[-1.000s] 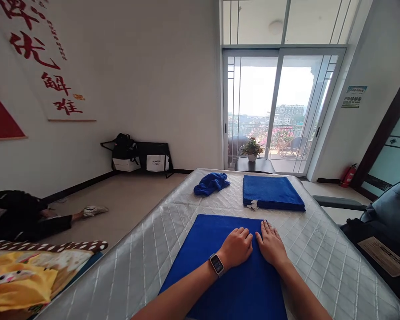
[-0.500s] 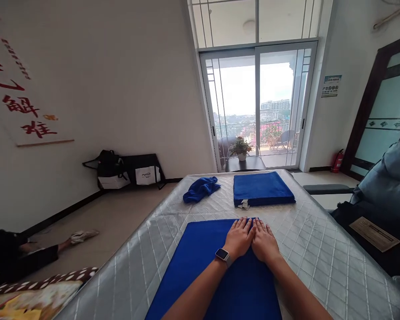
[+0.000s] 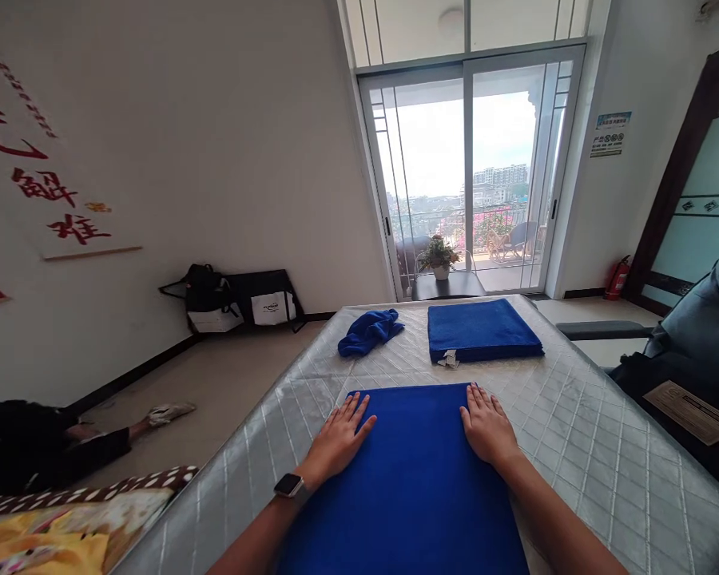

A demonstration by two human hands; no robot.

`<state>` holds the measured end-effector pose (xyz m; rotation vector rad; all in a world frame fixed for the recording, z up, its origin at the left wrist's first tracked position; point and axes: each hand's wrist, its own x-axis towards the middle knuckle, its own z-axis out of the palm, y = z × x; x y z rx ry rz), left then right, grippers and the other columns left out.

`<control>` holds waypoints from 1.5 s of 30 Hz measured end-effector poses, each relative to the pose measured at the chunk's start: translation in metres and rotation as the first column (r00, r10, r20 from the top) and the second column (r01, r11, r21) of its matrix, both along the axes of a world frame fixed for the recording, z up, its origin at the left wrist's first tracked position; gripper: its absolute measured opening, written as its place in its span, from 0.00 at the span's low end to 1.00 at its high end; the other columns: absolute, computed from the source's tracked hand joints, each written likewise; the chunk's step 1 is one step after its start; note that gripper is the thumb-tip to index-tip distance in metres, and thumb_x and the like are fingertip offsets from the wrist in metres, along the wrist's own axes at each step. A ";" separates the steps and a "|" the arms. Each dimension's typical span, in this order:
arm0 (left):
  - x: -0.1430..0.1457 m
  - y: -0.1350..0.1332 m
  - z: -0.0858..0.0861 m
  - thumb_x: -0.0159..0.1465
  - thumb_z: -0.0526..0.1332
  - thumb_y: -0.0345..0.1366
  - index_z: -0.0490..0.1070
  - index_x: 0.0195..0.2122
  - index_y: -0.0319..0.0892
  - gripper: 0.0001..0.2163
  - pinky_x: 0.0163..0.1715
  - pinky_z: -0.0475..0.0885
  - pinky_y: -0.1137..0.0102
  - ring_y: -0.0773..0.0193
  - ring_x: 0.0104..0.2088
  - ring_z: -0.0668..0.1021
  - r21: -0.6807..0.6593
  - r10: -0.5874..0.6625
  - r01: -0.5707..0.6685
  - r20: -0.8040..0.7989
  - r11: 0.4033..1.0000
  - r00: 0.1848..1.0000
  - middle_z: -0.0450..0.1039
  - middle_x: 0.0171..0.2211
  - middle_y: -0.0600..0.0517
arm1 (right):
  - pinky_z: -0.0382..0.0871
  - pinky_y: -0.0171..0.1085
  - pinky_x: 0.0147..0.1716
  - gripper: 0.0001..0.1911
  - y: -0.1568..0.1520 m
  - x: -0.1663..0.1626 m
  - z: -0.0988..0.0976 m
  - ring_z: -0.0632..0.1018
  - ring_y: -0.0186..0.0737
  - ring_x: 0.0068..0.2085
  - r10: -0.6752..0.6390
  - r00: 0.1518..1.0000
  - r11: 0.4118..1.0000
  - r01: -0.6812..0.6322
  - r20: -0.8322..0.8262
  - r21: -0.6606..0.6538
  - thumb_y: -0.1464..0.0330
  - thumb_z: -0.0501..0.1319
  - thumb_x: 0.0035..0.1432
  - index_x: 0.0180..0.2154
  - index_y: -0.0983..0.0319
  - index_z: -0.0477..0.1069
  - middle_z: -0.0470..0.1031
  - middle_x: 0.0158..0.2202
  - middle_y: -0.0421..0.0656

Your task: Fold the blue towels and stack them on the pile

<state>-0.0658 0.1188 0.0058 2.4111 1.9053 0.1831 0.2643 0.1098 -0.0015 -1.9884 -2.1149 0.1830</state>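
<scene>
A flat blue cloth (image 3: 411, 479) lies lengthwise in front of me on a silver quilted surface (image 3: 264, 479). My left hand (image 3: 340, 435) rests flat on its far left corner, fingers spread, a watch on the wrist. Across from it, my right hand (image 3: 488, 423) lies flat over the far right corner, fingers extended. Beyond the cloth sits a neat stack of folded blue cloths (image 3: 484, 329), with white tags at its front edge. To the left of that stack is a crumpled blue cloth (image 3: 370, 331).
At the right stands a dark padded chair (image 3: 701, 319) holding a brown printed board (image 3: 695, 409). A potted plant (image 3: 440, 257) is on a small dark table before the glass doors. Bags (image 3: 207, 295) lean by the wall. Another person's leg (image 3: 120, 443) extends at lower left.
My left hand has slid left across the cloth, from beside my right hand to the far left corner. My right hand stays near the far right corner. The view has shifted slightly.
</scene>
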 end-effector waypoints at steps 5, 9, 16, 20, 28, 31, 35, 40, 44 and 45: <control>-0.017 -0.001 -0.005 0.70 0.36 0.59 0.47 0.71 0.40 0.36 0.69 0.48 0.53 0.53 0.72 0.48 0.006 0.030 -0.031 0.049 1.000 0.998 0.42 0.72 0.41 | 0.36 0.45 0.69 0.35 0.002 0.000 -0.003 0.48 0.42 0.72 0.001 0.999 1.000 -0.001 0.041 -0.001 0.58 0.37 0.69 0.70 0.70 0.44 0.44 0.72 0.47; -0.013 -0.001 -0.006 0.69 0.37 0.60 0.48 0.71 0.42 0.36 0.68 0.51 0.52 0.50 0.71 0.49 0.043 0.044 -0.047 0.075 0.998 0.996 0.44 0.72 0.41 | 0.36 0.45 0.69 0.34 0.004 0.001 -0.003 0.46 0.39 0.72 -0.012 0.999 1.000 0.013 0.050 -0.023 0.57 0.36 0.69 0.70 0.67 0.44 0.44 0.73 0.44; -0.015 -0.003 -0.007 0.69 0.40 0.60 0.51 0.70 0.42 0.36 0.67 0.54 0.51 0.49 0.70 0.54 0.089 0.032 -0.042 0.110 0.995 0.993 0.47 0.72 0.40 | 0.38 0.45 0.69 0.34 0.001 -0.002 0.007 0.46 0.39 0.72 -0.035 0.996 0.997 0.041 0.087 -0.060 0.57 0.37 0.69 0.70 0.67 0.44 0.43 0.73 0.44; -0.015 -0.004 -0.007 0.69 0.39 0.60 0.51 0.70 0.41 0.36 0.67 0.54 0.51 0.47 0.70 0.54 0.100 0.035 -0.044 0.094 0.994 0.995 0.48 0.71 0.39 | 0.37 0.47 0.69 0.34 -0.013 -0.009 0.015 0.46 0.41 0.72 0.001 0.991 1.000 -0.001 0.133 0.002 0.58 0.38 0.69 0.70 0.70 0.47 0.46 0.72 0.48; -0.018 -0.001 -0.012 0.69 0.39 0.60 0.51 0.70 0.41 0.36 0.67 0.53 0.51 0.49 0.70 0.54 0.118 0.004 -0.013 0.077 0.993 0.997 0.49 0.71 0.39 | 0.38 0.45 0.69 0.35 -0.039 -0.024 0.001 0.46 0.40 0.72 0.011 0.998 1.000 -0.010 0.062 -0.010 0.56 0.37 0.69 0.70 0.70 0.46 0.45 0.72 0.47; -0.017 -0.001 -0.012 0.70 0.39 0.58 0.49 0.70 0.41 0.35 0.67 0.52 0.51 0.51 0.71 0.52 0.102 0.001 -0.006 0.057 0.995 0.998 0.48 0.71 0.39 | 0.37 0.45 0.69 0.35 -0.040 -0.023 0.003 0.45 0.39 0.72 0.023 0.999 0.999 -0.022 0.042 -0.031 0.57 0.37 0.69 0.70 0.69 0.45 0.43 0.72 0.46; -0.016 -0.003 -0.010 0.70 0.37 0.59 0.47 0.71 0.41 0.35 0.67 0.52 0.52 0.51 0.71 0.51 0.057 0.023 -0.026 0.042 0.998 0.999 0.44 0.72 0.39 | 0.35 0.46 0.69 0.36 -0.044 -0.018 0.007 0.43 0.39 0.72 0.014 1.000 0.999 -0.013 0.007 -0.050 0.55 0.37 0.69 0.70 0.68 0.44 0.40 0.72 0.45; -0.014 0.004 0.003 0.67 0.36 0.63 0.47 0.71 0.38 0.40 0.66 0.52 0.48 0.45 0.71 0.51 -0.011 0.054 -0.055 -0.098 0.998 0.994 0.45 0.71 0.37 | 0.35 0.47 0.69 0.36 -0.049 -0.016 0.008 0.43 0.41 0.72 0.017 0.998 0.999 -0.020 -0.058 -0.040 0.55 0.36 0.70 0.70 0.69 0.43 0.40 0.72 0.47; 0.033 0.001 0.025 0.67 0.36 0.63 0.52 0.69 0.31 0.43 0.66 0.52 0.46 0.39 0.69 0.54 0.135 0.147 -0.124 -0.172 0.983 0.974 0.51 0.70 0.33 | 0.35 0.48 0.69 0.35 -0.048 -0.016 0.006 0.44 0.43 0.72 0.011 0.997 1.000 -0.013 -0.071 -0.023 0.56 0.37 0.70 0.70 0.70 0.43 0.41 0.72 0.49; 0.055 -0.006 0.028 0.68 0.35 0.62 0.52 0.69 0.31 0.41 0.66 0.53 0.49 0.42 0.70 0.55 0.167 0.094 -0.067 -0.155 0.984 0.984 0.52 0.69 0.34 | 0.35 0.48 0.69 0.35 -0.047 -0.016 0.006 0.45 0.43 0.72 0.009 0.997 1.000 -0.010 -0.071 -0.019 0.57 0.37 0.70 0.70 0.70 0.43 0.41 0.72 0.49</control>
